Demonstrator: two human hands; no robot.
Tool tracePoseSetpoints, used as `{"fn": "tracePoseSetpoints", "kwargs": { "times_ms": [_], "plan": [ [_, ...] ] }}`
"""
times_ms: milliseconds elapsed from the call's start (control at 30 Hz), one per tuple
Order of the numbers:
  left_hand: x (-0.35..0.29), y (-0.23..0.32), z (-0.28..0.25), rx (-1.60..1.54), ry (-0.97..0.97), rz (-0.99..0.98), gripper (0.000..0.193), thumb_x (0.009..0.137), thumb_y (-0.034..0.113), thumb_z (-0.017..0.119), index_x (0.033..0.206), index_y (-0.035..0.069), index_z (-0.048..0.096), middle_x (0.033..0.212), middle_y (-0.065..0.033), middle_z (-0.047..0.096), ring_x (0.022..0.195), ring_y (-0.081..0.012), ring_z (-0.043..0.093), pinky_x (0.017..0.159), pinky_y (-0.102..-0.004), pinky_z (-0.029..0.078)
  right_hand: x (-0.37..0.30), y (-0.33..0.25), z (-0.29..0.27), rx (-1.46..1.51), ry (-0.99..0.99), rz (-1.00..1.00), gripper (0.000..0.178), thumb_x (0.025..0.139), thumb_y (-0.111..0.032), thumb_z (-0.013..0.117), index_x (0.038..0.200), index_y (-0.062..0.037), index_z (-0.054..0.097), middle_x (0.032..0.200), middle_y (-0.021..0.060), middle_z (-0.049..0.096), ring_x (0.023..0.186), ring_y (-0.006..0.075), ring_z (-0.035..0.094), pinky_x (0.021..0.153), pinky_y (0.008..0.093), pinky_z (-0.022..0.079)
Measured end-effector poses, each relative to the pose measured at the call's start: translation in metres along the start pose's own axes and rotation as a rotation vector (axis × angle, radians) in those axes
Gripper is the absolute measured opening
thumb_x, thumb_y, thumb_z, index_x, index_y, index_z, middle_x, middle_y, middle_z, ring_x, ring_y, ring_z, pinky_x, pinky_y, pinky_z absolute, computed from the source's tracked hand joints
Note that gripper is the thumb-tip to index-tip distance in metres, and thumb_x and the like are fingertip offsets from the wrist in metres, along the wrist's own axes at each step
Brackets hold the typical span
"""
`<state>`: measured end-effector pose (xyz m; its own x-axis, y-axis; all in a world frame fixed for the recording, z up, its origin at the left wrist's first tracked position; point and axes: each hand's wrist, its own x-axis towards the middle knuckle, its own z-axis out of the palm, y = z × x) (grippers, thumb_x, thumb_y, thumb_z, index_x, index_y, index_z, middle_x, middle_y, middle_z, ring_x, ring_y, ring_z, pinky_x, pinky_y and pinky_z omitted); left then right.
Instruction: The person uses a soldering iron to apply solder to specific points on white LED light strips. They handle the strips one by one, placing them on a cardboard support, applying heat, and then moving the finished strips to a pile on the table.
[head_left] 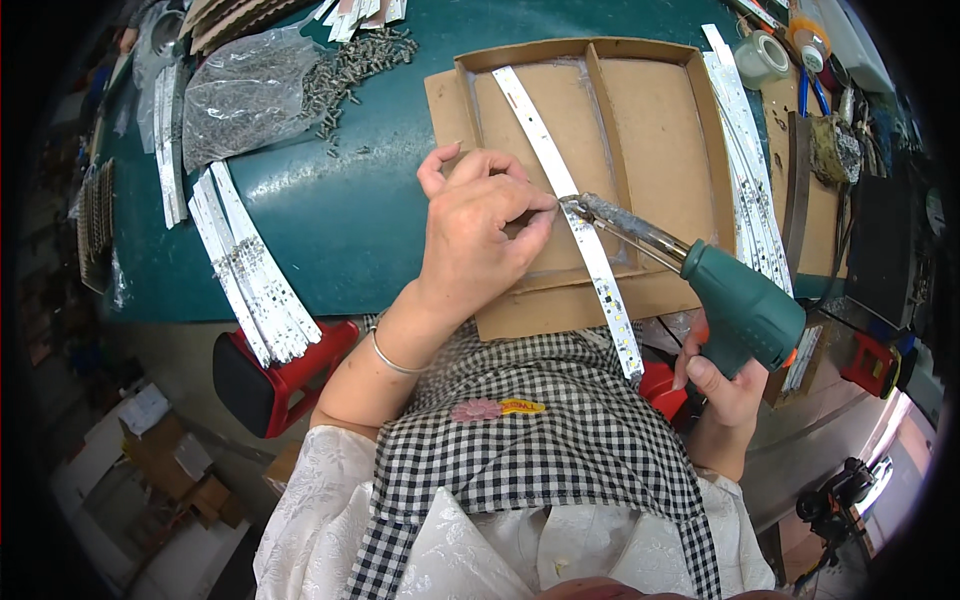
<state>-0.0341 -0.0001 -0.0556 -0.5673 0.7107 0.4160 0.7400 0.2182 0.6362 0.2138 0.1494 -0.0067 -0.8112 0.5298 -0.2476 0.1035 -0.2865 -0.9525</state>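
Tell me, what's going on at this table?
A person's right hand grips a green pistol-shaped tool with a metal barrel. Its tip is at a long white strip dotted with small parts, which lies across a shallow brown cardboard tray. The left hand's thumb and finger pinch together beside the tip; anything between them is too small to tell. More white strips lie bunched to the left.

Green soldering gun [745,305], white strip [590,245], black-and-white checked apron [560,450]
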Motion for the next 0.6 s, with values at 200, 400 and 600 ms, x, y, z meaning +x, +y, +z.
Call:
{"fn": "tracePoseSetpoints", "kwargs": {
  "times_ms": [200, 400, 600],
  "plan": [
    [0.0, -0.002, 0.003, -0.022, 0.022, 0.012, 0.013, 0.064, 0.005, 0.078, 0.07, 0.012, 0.07, 0.069, 0.0039, 0.063, 0.081, -0.014, 0.061, 0.095, -0.0481, 0.031, -0.003, 0.001, 0.001, -0.048, 0.071, 0.04, 0.068, 0.077, -0.013, 0.076, 0.128, 0.011, 0.039, 0.093, 0.0165, 0.052, 0.06, 0.0157, 0.052, 0.043, 0.0277, 0.051],
    [0.0, -0.002, 0.001, -0.041, 0.027, 0.006, 0.013, 0.064, 0.005, 0.078, 0.07, 0.013, 0.07, 0.069, 0.004, 0.063, 0.081, -0.0138, 0.061, 0.094, -0.0471, 0.031, 0.004, -0.006, -0.009, 0.084, 0.08, -0.084, 0.074, 0.074, -0.012, 0.078, 0.13, 0.0123, 0.037, 0.115, 0.0239, 0.052, 0.065, 0.0169, 0.055, 0.042, 0.0282, 0.052],
    [0.001, -0.001, 0.002, -0.014, 0.026, 0.022, 0.013, 0.064, 0.006, 0.078, 0.072, 0.013, 0.07, 0.07, 0.0041, 0.064, 0.082, -0.0139, 0.061, 0.095, -0.0465, 0.031, 0.004, -0.003, -0.006, 0.114, 0.084, -0.111, 0.074, 0.075, -0.01, 0.076, 0.131, 0.0137, 0.035, 0.121, 0.0271, 0.05, 0.064, 0.016, 0.054, 0.041, 0.0283, 0.052]
  ]
}}
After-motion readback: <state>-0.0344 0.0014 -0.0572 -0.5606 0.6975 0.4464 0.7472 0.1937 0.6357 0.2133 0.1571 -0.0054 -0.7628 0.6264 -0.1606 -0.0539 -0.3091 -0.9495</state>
